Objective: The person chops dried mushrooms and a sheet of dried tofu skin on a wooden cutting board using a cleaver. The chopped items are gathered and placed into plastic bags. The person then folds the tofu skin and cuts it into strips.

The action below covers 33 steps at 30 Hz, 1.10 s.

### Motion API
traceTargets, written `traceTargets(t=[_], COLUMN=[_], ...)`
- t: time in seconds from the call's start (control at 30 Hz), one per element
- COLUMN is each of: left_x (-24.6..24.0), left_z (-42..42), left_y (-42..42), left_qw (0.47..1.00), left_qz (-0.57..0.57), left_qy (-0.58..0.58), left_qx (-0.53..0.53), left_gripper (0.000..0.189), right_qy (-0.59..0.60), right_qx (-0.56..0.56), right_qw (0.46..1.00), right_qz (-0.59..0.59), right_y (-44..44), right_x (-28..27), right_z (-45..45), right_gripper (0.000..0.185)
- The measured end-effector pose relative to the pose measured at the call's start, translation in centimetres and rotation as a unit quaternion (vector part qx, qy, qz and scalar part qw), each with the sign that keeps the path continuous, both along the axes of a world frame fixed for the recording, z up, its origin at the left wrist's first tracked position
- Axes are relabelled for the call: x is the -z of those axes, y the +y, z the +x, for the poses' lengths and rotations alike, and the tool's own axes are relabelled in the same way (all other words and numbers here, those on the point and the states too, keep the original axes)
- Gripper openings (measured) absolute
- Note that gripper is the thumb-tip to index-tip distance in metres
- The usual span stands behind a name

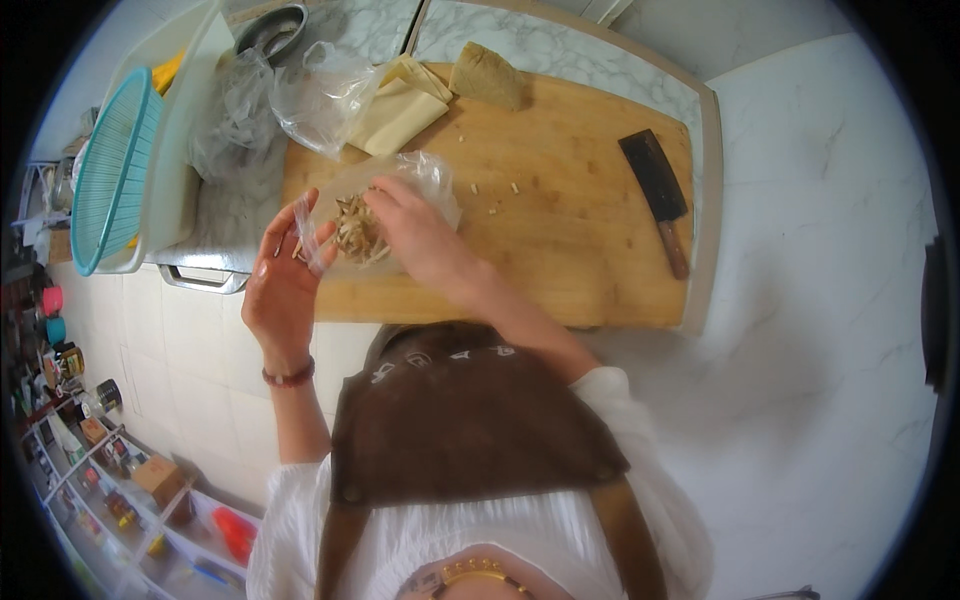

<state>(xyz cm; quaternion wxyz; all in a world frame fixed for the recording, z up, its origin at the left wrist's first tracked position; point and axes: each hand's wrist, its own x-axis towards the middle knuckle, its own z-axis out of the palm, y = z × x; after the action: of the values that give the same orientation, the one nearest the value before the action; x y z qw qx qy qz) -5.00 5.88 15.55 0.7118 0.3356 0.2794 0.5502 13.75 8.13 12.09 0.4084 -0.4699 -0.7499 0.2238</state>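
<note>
A clear plastic bag (433, 176) lies with its mouth spread at the left of the wooden cutting board (570, 247). Pale and brown cut food strips (358, 232) fill it. My left hand (289, 259) grips the bag's left edge, with a few strips by its fingers. Over the bag's far side reaches my right hand (411, 221), fingertips at the strips; whether they pinch anything is hidden. Behind the bag are folded yellowish sheets (401, 116), possibly tofu skin, and a tan block of similar food (487, 76). Small cut bits (493, 211) are scattered on the board.
A cleaver (654, 176) lies at the board's right, handle towards me. Crumpled plastic bags (322, 97) and a metal bowl (274, 34) sit back left. A teal basket (112, 172) leans in a white tub (169, 150). Shelves with goods (142, 517) stand lower left.
</note>
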Motion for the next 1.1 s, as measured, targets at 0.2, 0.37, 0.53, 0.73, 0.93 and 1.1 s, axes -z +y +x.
traceTargets(t=[0.2,0.37,0.53,0.73,0.93,1.1], left_x=[-1.5,-4.6,-8.9,-5.7,5.8,13.3], left_z=[1.1,5.2,11.4,19.3,21.8,15.4], left_y=[0.3,1.9,6.3,13.2,14.2,15.8], left_qw=[1.0,0.995,0.974,0.968,0.886,0.566], left_qz=[-0.001,0.055,0.142,0.106,0.215,0.292], left_qy=[0.018,0.02,0.015,-0.043,0.404,0.759], left_qx=[0.011,0.081,0.178,0.222,0.075,-0.137], left_gripper=[0.076,0.09,0.092,0.056,0.056,0.05], right_qy=[-0.175,0.151,0.27,0.277,0.201,0.181], right_qx=[0.288,0.17,0.276,0.351,0.393,0.381], right_qw=[0.936,0.935,0.897,0.888,0.891,0.906], right_qz=[0.103,-0.274,-0.217,-0.109,-0.106,-0.021], right_y=[0.1,0.8,1.2,1.9,2.3,1.5], right_x=[-0.3,5.7,-2.0,-5.7,1.7,4.2], right_z=[2.8,13.0,20.4,28.8,33.8,36.1], right_gripper=[0.029,0.025,0.017,0.019,0.016,0.019])
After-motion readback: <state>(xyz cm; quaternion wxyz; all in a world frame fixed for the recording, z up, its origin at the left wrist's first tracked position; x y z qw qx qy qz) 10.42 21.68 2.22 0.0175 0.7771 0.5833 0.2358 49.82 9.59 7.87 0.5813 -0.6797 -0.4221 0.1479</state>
